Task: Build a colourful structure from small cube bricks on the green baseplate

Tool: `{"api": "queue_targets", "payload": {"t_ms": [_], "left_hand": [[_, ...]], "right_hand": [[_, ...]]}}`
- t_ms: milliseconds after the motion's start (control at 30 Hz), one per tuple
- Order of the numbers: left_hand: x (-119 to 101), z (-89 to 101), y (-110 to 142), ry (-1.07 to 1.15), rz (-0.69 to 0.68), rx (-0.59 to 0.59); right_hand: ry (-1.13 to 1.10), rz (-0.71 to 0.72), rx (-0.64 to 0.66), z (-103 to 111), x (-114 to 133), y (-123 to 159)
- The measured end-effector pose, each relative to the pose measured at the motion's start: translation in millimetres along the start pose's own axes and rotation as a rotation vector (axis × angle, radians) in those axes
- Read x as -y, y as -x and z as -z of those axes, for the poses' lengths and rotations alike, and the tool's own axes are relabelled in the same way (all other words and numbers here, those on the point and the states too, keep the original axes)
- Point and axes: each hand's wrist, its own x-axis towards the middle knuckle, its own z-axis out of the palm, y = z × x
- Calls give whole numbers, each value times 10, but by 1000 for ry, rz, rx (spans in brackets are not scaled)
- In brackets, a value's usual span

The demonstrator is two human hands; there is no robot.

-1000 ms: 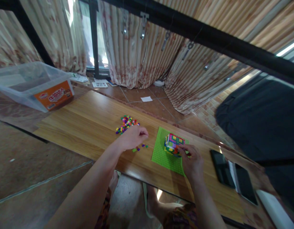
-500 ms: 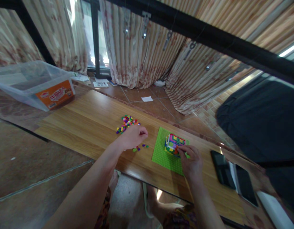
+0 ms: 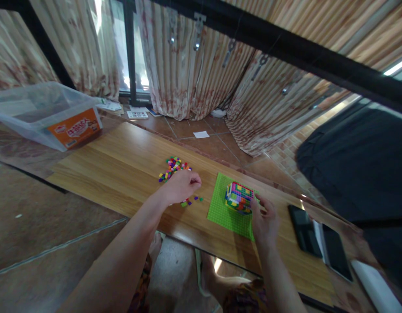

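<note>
A small box-shaped build of many-coloured toy bricks (image 3: 239,196) stands on a green studded baseplate (image 3: 217,208). My right hand (image 3: 265,219) is at the build's right end, thumb and fingers a little apart, with no brick visible between them. Whether the fingertips touch the build I cannot tell. My left hand (image 3: 183,186) is closed, its thumb and fingers pinched together; whatever they hold is hidden. Under and beyond it lies a pile of loose small bricks (image 3: 174,164), partly covered by the hand. Several stray bricks (image 3: 184,204) lie on its near side.
The wooden board (image 3: 122,161) carries the bricks and baseplate. A clear plastic bin (image 3: 34,115) with an orange label stands at far left. To the right lie a black phone (image 3: 304,230), another dark flat device (image 3: 336,252) and a white object (image 3: 377,284). Curtains hang behind.
My right hand has moved slightly right, from the build's front face to its right end, and its fingers have parted. My left hand stays pinched over the loose bricks.
</note>
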Motion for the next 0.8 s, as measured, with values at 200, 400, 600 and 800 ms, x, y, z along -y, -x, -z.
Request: {"api": "queue_targets", "payload": {"t_ms": [200,400,600,800], "left_hand": [[-18,-25,-15,-12,-4,29],[-46,-146,-22,2,-16,74],[-107,-357,-27,-5,-40,51],[-211,-509,-39,12,-50,26]], "right_hand": [[-55,-48,39,-180,-88,-31],[-103,-107,30,-205,-43,-9],[-66,-29,5,-217,35,14],[-124,-37,-152,-97,158,-12]]}}
